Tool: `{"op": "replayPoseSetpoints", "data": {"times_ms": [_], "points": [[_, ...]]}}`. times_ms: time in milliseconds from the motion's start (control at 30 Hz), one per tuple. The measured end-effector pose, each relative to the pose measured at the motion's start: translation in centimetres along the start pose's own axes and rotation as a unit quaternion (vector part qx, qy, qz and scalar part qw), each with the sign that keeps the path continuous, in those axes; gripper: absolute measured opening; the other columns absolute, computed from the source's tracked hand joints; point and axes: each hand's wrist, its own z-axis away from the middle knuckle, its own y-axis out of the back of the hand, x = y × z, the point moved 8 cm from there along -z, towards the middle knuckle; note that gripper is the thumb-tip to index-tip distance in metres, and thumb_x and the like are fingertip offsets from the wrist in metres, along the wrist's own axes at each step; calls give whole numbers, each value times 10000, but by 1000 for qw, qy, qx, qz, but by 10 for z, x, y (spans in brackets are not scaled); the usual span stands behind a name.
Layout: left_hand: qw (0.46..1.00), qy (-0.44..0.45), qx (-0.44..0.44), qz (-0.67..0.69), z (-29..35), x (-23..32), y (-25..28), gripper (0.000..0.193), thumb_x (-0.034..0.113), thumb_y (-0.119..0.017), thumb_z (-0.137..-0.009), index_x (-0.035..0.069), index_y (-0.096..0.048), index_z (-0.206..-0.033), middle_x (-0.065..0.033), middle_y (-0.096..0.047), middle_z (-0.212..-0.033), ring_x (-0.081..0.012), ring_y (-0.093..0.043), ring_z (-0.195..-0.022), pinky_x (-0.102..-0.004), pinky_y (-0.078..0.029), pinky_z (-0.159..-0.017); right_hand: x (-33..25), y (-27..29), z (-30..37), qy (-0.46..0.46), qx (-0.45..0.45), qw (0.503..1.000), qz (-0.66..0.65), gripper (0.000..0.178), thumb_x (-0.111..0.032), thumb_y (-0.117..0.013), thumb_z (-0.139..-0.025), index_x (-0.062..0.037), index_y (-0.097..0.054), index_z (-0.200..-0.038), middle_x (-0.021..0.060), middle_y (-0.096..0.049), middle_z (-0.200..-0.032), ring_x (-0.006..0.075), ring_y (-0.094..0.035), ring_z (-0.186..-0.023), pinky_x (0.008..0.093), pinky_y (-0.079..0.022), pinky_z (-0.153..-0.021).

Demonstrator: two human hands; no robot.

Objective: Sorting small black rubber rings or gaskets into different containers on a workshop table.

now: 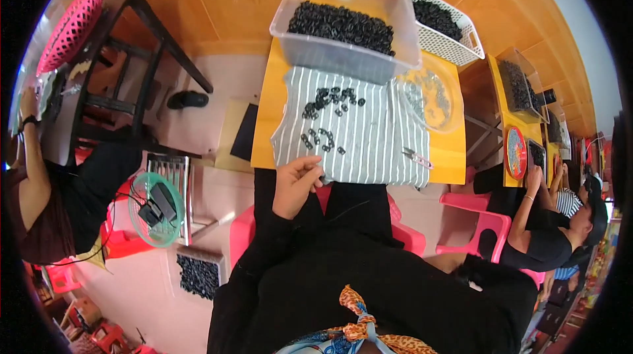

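My left hand (297,186) is at the near edge of a grey-and-white striped cloth (382,130) spread on a yellow table. Its fingers are curled with thumb and forefinger close together; something dark shows at the tips, too small to make out. Just beyond them lie several small black ring-like pieces (323,138), with a larger cluster (335,99) farther up the cloth. Pink-handled thread snips (417,157) rest at the cloth's right side. My right hand (446,262) shows only in part, low beside my body, its fingers hidden.
A clear plastic bin (356,64) of black pieces stands at the table's back, beside a white basket (471,41) and a clear round tray (452,120) with small pale pieces. Co-workers sit left and right (547,235). A green basket (179,212) is on a stool at left.
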Motion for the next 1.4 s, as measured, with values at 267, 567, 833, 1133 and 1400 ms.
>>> {"op": "replayPoseSetpoints", "data": {"times_ms": [267, 567, 833, 1133, 1400], "points": [[999, 29, -2, 23, -9, -14, -1, 244, 53, -580, -830, -30, -586, -1059, -75, -630, -822, -105, -575, -641, -197, -414, -526, 1, -29, -1, -29, -15, 998, -59, 194, -4, -570, -731, 26, -625, -915, 24, -609, -721, 84, -535, -682, 257, -449, -605], [999, 41, -4, 5, -10, -16, 0, 233, 73, -573, -840, -20, -598, -1052, -28, -610, -741, -63, -556, -618, -180, -416, -520, -12, -42, 6, -47, -16, 994, -94, 192, -9, -572, -737, 25, -624, -918, 23, -610, -725, 82, -534, -682, 255, -449, -604], [999, 42, -1, 20, -9, -11, 0, 234, 77, -578, -839, -29, -598, -1046, -30, -609, -737, -60, -552, -612, -178, -417, -519, 8, -47, 31, -51, 1, 992, -116, 190, -13, -573, -743, 25, -623, -922, 22, -611, -729, 80, -532, -683, 254, -448, -603], [997, 67, -20, 18, -6, -22, -6, 231, 101, -575, -848, -31, -597, -1036, -32, -606, -750, -58, -549, -606, -177, -412, -513, 19, 6, 47, -37, 30, 988, -149, 187, -18, -574, -749, 25, -622, -925, 20, -611, -732, 78, -531, -683, 253, -447, -602], [998, 56, -39, 10, -6, -19, -12, 236, 104, -575, -850, -26, -595, -1046, -35, -614, -780, -62, -551, -610, -174, -409, -512, 84, -85, 121, -36, 59, 982, -174, 186, -22, -575, -754, 25, -621, -928, 19, -612, -736, 76, -530, -684, 252, -446, -601]]}}
